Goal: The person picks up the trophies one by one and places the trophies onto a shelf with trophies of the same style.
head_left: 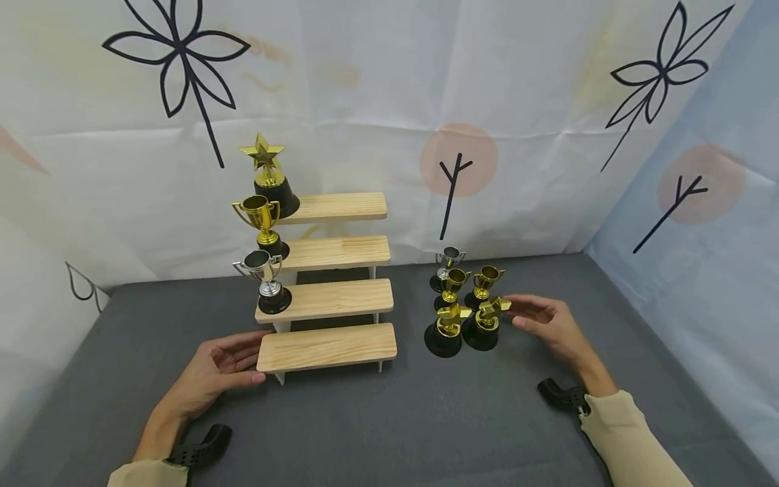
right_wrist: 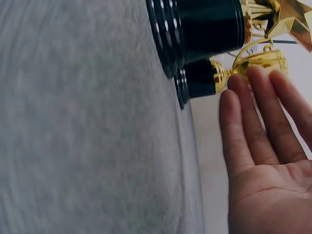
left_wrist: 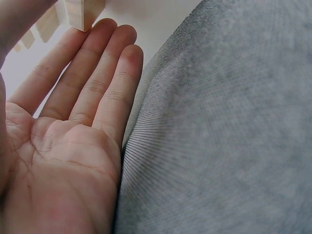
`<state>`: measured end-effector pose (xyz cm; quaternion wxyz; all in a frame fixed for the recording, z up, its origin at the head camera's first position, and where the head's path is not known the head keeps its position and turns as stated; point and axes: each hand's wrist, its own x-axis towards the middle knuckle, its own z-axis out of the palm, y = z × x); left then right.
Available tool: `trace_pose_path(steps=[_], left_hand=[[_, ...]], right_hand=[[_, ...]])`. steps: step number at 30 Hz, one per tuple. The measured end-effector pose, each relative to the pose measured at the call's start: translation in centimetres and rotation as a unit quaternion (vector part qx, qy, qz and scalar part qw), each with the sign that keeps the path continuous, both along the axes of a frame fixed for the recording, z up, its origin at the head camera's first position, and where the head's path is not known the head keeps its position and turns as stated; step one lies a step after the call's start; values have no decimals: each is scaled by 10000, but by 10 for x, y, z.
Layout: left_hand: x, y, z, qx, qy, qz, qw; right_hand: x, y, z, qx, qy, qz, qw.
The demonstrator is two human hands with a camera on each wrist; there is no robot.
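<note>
My left hand [head_left: 209, 375] is beside the left end of the lowest step of a stepped wooden shelf [head_left: 328, 345]; its fingers look straight in the left wrist view, and whether they touch the shelf is unclear. On the upper steps' left ends stand a gold star trophy [head_left: 270, 182], a gold cup trophy [head_left: 260, 220] and a silver cup trophy [head_left: 264, 277]. Straight-fingered, my right hand [head_left: 550, 325] is just right of a grouped set: two gold star trophies [head_left: 481, 328], two gold cup trophies [head_left: 483, 287] and a small silver cup trophy [head_left: 449, 264]. It holds nothing.
Grey cloth [head_left: 450, 419] covers the table. Behind it hangs a white printed sheet [head_left: 377, 88], and a pale blue one [head_left: 718, 270] closes the right side. Dark bands [head_left: 203, 446] circle both wrists.
</note>
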<state>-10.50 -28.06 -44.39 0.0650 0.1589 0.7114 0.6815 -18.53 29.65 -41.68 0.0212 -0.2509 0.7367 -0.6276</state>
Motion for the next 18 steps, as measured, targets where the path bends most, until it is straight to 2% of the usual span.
trace_pose_path(steps=[4, 9, 18], left_hand=[[-1, 0, 0, -33, 9, 10, 10000], [-2, 0, -2, 57, 37, -43, 10000], [-2, -1, -3, 137, 31, -108, 9998]], right_hand=[[1, -2, -3, -55, -117, 191, 9997], [0, -6, -4, -23, -190, 209, 9996], [1, -17, -6, 822, -259, -281, 9959]])
